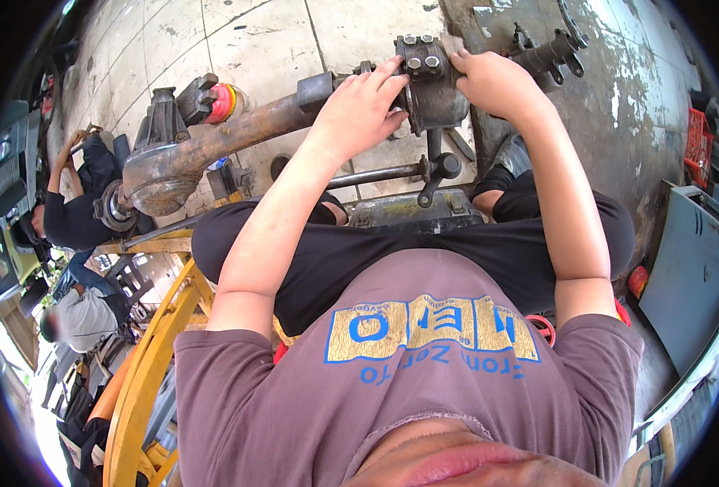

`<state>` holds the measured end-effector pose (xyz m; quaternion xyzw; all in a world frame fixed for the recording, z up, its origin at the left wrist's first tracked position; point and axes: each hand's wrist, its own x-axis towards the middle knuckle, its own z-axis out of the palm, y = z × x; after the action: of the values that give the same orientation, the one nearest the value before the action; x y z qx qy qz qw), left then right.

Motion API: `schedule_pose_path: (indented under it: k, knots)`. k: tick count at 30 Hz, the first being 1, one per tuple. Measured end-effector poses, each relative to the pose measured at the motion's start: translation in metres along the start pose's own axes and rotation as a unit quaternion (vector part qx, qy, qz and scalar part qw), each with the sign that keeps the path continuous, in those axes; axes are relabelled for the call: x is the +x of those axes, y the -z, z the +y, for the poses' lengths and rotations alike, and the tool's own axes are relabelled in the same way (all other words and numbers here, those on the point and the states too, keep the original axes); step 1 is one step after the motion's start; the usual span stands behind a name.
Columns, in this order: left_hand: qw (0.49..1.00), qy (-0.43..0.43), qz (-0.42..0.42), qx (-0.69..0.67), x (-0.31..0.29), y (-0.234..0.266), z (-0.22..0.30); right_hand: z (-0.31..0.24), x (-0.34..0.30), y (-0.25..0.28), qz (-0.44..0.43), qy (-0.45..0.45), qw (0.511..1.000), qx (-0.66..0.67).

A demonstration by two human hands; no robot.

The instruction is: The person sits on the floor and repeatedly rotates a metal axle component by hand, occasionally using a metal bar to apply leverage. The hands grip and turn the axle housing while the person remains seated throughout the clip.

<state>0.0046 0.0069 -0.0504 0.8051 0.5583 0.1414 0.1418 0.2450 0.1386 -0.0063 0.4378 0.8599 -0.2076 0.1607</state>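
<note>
A rusty vehicle axle [246,124] crosses in front of me from the left up to the right, with a round differential housing [160,174] at its left. Four-cornered and dark, a clamp plate [421,58] with bolt heads on top sits over the axle. My left hand [363,105] lies against the left side of this plate, fingers apart, thumb lower down. On the plate's other side is my right hand [497,81], its fingers bent and its fingertips blurred. Below the clamp, a steel rod [375,174] ends in a rounded joint [446,167].
A yellow metal frame [152,349] stands at my left. Two people are beyond it, one in dark clothes [79,207], one in a grey shirt [87,319]. A red-yellow roll [223,103] is behind the axle. At right are a red crate [698,146] and a grey-blue metal cabinet [684,268].
</note>
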Motion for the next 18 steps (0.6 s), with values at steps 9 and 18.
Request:
schedule_pose_path:
  k: [9,18]
  knots:
    - [1.000,0.008,-0.011,0.005,-0.002,0.003,0.003,-0.008,-0.006,0.023,-0.063,-0.007,0.998,0.016]
    - [1.000,0.014,-0.020,0.003,0.001,0.002,0.003,0.000,0.002,-0.011,0.082,0.032,0.995,0.054]
